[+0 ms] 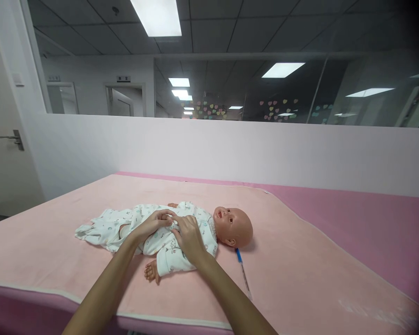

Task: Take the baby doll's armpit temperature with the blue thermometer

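A baby doll point(233, 225) lies on its back with its head to the right, dressed in a white patterned top point(176, 259) and matching trousers point(103, 228). Over the doll's chest, my left hand point(160, 219) bends its fingers down onto the front of the top. My right hand point(189, 235) meets it there, its fingers curled and pinching at the same cloth. The fingertips of both hands nearly touch. What small part of the cloth they grip is hidden under them. One doll hand point(152, 271) sticks out of the near sleeve.
A capped pen-like stick with a blue end point(243, 273) lies beside the doll's head. Under everything spreads a peach mat point(300, 260) over a pink padded surface point(377, 223). Behind it rises a white half wall point(230, 149) with glass above. A door point(7, 139) stands at left.
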Available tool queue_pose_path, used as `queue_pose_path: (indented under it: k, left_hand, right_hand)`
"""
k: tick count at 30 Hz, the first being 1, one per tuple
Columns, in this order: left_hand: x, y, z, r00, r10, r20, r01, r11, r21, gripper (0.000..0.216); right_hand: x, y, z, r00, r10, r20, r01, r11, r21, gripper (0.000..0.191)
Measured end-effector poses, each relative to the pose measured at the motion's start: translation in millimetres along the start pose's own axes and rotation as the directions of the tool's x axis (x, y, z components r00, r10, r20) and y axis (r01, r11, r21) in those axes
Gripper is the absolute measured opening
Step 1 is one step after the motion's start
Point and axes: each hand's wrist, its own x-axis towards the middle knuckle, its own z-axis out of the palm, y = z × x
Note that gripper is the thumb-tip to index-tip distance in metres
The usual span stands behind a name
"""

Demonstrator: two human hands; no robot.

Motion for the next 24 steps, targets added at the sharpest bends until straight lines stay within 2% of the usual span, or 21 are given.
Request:
queue_pose_path:
  k: [7,19,21,24]
  left_hand:
    - [-0.7,1.5,1.8,0.996,-0.012,-0.086,0.015,1.000,0.026,0.042]
    - [2.1,-4.2,-2.4,0.997,0.021,-0.074,-0.016,0.997,0.077,0.036]
    - [2.0,-2.9,0.4,0.994,0.028,-0.105,-0.018,0.996,0.091,0.038]
    - [3.4,-3.6,4.6,0.973,0.081,-0.218,-0.056,0.991,0.122,0.041]
  right_hand:
    - [0.2,0.0,1.4,1.000,-0.008,-0.002,0.008,1.000,-0.011,0.030]
    - [-1.3,3.2,4.9,0.997,-0.041,-0.062,0.032,0.990,-0.137,0.007]
    - [-1.3,3.9,5.5,0.996,-0.043,-0.079,0.031,0.988,-0.152,0.008]
    - [-0.8,4.2,5.1,0.994,-0.045,-0.102,0.029,0.988,-0.154,0.009]
